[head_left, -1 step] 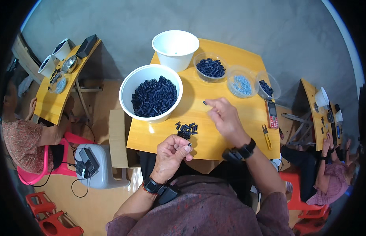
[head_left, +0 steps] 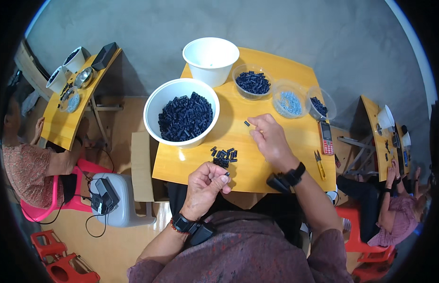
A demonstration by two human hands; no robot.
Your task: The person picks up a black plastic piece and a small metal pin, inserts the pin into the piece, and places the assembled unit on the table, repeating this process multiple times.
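My left hand [head_left: 204, 185] is at the table's near edge, thumb and fingers pinched on a small black tube-shaped piece [head_left: 227, 174]. Just beyond it lies a loose pile of similar black pieces [head_left: 224, 155]. Over the table's middle, my right hand [head_left: 272, 141] has its thumb and forefinger apart, with nothing visible between them. A single black piece [head_left: 246, 123] lies by the forefinger tip; whether they touch is hard to tell. To the left, a white tub [head_left: 150, 123] holds a heap of black pieces [head_left: 185, 117].
Along the far side stand another white tub [head_left: 211, 66], a clear bowl of black pieces [head_left: 252, 82], a clear bowl of small silvery-blue parts [head_left: 290, 102] and a smaller bowl [head_left: 319, 107]. A red phone [head_left: 326, 137] and yellow-handled snips [head_left: 320, 166] lie right. People sit at tables on both sides.
My right hand has shifted very slightly, its forefinger tip a little farther from the single piece. My left hand keeps its pinch in the same place.
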